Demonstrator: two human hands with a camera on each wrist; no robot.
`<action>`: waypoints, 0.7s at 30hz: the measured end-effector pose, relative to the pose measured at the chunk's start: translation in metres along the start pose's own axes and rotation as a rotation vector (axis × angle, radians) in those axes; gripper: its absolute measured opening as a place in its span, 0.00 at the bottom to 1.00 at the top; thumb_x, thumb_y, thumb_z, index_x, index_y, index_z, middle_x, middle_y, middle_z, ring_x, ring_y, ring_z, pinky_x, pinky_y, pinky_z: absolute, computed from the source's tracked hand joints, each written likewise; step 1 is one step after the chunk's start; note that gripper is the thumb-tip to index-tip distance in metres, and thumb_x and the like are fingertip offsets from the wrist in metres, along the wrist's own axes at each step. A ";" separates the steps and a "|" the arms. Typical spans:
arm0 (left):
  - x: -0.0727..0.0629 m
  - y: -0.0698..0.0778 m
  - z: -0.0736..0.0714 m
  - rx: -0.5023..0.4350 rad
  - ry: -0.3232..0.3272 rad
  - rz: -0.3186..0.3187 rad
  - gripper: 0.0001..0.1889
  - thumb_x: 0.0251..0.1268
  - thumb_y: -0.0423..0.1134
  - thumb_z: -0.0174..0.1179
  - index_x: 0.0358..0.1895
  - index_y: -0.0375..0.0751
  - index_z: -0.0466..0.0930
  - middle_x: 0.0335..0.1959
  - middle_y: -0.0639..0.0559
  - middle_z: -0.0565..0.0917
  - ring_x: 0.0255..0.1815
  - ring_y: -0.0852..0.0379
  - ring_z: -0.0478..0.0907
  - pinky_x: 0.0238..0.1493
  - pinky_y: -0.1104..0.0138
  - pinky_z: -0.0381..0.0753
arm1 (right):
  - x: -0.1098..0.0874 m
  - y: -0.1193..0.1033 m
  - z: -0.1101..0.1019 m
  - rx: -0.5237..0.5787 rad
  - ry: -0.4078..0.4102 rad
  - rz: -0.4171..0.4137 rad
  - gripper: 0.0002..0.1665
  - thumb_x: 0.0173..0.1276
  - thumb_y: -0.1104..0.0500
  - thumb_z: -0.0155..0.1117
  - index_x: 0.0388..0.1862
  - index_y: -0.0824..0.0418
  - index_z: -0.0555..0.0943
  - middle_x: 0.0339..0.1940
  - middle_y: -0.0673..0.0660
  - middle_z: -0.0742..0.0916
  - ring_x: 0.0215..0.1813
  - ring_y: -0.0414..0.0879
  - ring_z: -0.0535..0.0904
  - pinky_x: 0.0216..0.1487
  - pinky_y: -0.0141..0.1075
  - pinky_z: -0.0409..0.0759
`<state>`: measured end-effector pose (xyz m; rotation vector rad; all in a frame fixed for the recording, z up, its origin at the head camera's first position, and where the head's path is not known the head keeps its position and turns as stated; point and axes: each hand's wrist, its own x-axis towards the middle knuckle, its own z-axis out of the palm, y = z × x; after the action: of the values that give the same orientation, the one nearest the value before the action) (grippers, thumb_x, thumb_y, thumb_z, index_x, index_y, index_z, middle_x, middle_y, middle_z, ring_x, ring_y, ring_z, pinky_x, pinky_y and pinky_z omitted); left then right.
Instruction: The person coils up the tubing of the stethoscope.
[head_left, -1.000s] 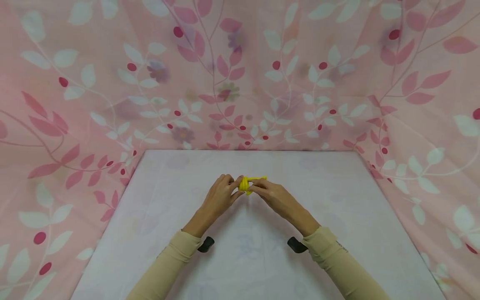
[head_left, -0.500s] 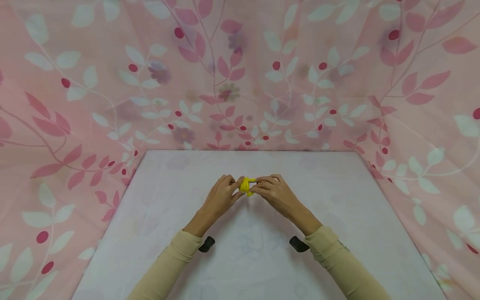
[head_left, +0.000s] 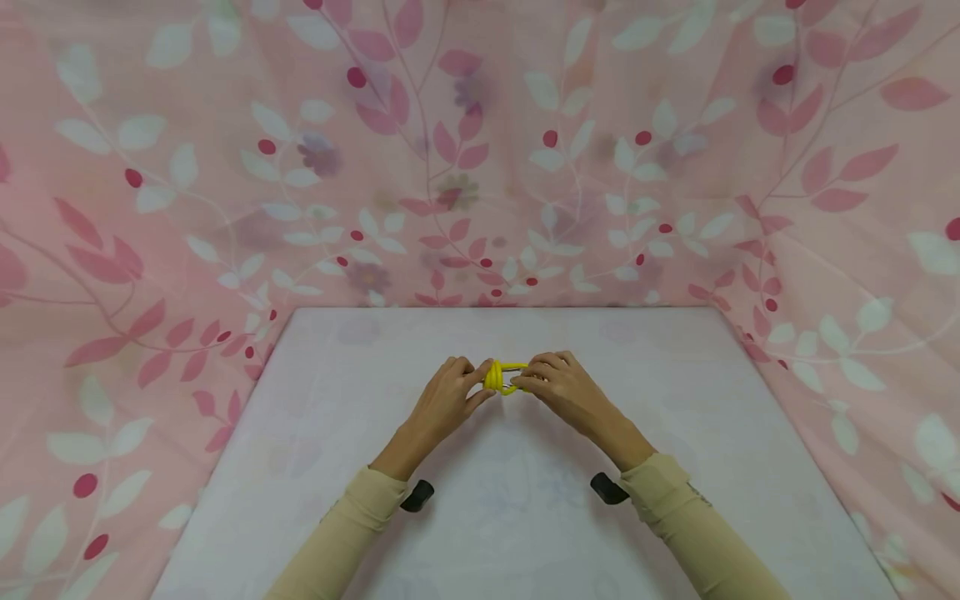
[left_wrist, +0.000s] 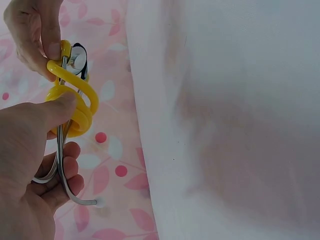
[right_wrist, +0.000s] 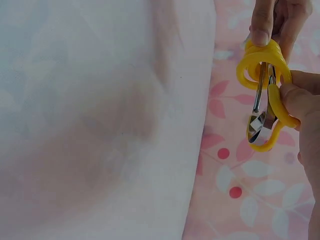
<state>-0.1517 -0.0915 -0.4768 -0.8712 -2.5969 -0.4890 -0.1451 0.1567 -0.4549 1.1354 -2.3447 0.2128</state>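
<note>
A stethoscope is held above the table between both hands. Its yellow tubing is wound in several turns around the metal ear tubes. My left hand grips the wound part, thumb on the coil, fingers behind the ear tubes; one pale ear tip points away below. On the other side my right hand pinches a loose length of the yellow tubing. Between the hands, the shiny chest piece hangs near the coil, with a loop of tubing beside it. The right fingertips are partly hidden in the head view.
A white-covered table lies under the hands. Pink leaf-patterned cloth hangs behind it and along both sides. A black piece juts from the left wrist, and a similar black piece from the right.
My right hand has moved rightward from the coil, and the gap between the hands is wider. The tubing end that stuck out past the right fingers is now within or behind them.
</note>
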 end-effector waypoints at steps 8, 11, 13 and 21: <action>-0.001 0.001 0.003 0.006 -0.011 0.002 0.29 0.58 0.48 0.70 0.64 0.48 0.78 0.38 0.49 0.80 0.37 0.56 0.71 0.36 0.69 0.75 | -0.003 0.002 0.003 0.039 -0.044 0.021 0.23 0.52 0.60 0.79 0.49 0.46 0.86 0.42 0.49 0.88 0.52 0.50 0.78 0.49 0.43 0.77; -0.001 0.000 0.003 0.016 0.009 0.002 0.29 0.58 0.47 0.70 0.64 0.47 0.78 0.38 0.48 0.80 0.37 0.55 0.71 0.37 0.68 0.76 | -0.005 0.003 0.005 0.057 -0.045 0.024 0.25 0.54 0.61 0.78 0.52 0.46 0.85 0.44 0.49 0.88 0.53 0.50 0.77 0.49 0.44 0.77; -0.002 -0.001 0.003 0.023 0.021 -0.004 0.29 0.57 0.46 0.71 0.64 0.47 0.78 0.37 0.47 0.80 0.37 0.54 0.71 0.37 0.68 0.76 | -0.006 0.003 0.006 0.082 -0.036 0.023 0.25 0.55 0.60 0.77 0.54 0.47 0.85 0.45 0.48 0.88 0.55 0.51 0.78 0.48 0.44 0.78; 0.000 -0.005 0.002 0.037 0.039 -0.002 0.30 0.58 0.46 0.71 0.65 0.46 0.77 0.37 0.47 0.79 0.36 0.54 0.72 0.37 0.67 0.75 | -0.005 0.004 0.008 0.436 0.069 0.274 0.39 0.55 0.56 0.78 0.66 0.59 0.76 0.61 0.60 0.80 0.62 0.54 0.76 0.60 0.50 0.78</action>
<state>-0.1554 -0.0948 -0.4796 -0.8385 -2.5639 -0.4519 -0.1485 0.1596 -0.4645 0.9651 -2.4520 0.8823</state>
